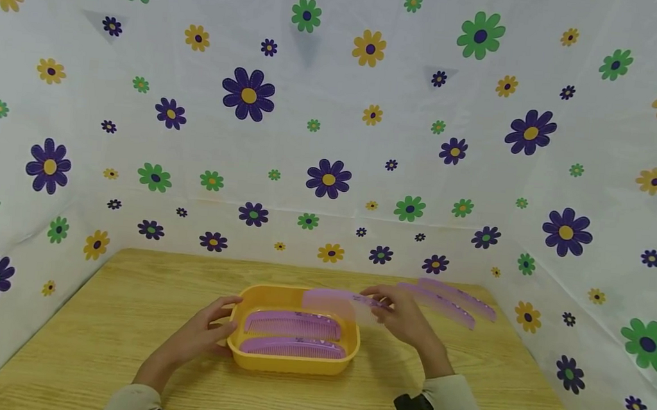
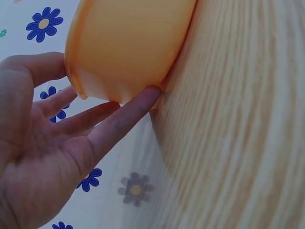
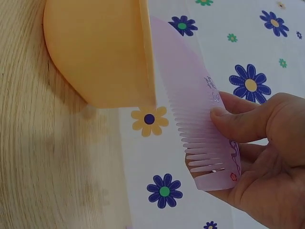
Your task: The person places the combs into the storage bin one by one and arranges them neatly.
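Note:
A yellow plastic basin (image 1: 293,364) stands on the table with two purple combs, the rear comb (image 1: 293,321) and the front comb (image 1: 294,347), lying side by side inside. My left hand (image 1: 203,330) touches the basin's left end with spread, fairly straight fingers, one at the rim and another low on the wall (image 2: 128,52). In my right hand (image 1: 406,317) a translucent purple comb (image 3: 190,90) is pinched by one end between thumb and fingers. Its far end reaches over the basin's right rear rim, teeth facing down.
Two more purple combs, a nearer one (image 1: 442,304) and a farther one (image 1: 463,298), lie on the wooden table (image 1: 124,305) at the back right. A white flower-print cloth (image 1: 287,144) encloses the back and both sides.

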`<state>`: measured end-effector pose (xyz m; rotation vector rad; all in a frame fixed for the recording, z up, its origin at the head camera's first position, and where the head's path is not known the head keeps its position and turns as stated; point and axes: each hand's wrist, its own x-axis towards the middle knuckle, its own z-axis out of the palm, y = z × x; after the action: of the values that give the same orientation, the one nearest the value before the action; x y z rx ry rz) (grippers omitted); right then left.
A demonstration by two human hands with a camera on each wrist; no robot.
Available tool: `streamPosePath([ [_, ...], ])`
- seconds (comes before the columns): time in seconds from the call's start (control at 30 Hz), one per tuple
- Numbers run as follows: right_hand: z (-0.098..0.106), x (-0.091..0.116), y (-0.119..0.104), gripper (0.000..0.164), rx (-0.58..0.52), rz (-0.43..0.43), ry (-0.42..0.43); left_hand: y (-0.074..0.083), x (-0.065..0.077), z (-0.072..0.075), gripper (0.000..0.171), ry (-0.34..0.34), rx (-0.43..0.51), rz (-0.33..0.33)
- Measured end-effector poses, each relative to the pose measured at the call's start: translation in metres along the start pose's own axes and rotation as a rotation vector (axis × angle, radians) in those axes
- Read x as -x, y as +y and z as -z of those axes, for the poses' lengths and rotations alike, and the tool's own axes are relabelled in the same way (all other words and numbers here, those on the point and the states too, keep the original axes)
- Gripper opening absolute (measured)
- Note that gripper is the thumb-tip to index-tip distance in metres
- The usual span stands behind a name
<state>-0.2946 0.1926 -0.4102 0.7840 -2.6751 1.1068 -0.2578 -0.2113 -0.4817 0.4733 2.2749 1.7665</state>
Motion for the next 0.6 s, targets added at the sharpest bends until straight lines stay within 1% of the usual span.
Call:
streamPosePath([
  [0.13,-0.004,-0.001,-0.004,0.037,-0.002,0.01,-0.014,0.0,-0.001,0.001,0.055,-0.006,0.02,-0.009],
  [0.43,-0.013,-0.003,-0.01,0.033,-0.007,0.022,-0.033,0.0,0.0,0.001,0.055,0.002,0.018,-0.004],
  [0.6,-0.021,-0.003,-0.011,0.034,0.02,0.064,-0.028,0.001,0.0,0.001,0.056,0.008,0.008,0.006],
])
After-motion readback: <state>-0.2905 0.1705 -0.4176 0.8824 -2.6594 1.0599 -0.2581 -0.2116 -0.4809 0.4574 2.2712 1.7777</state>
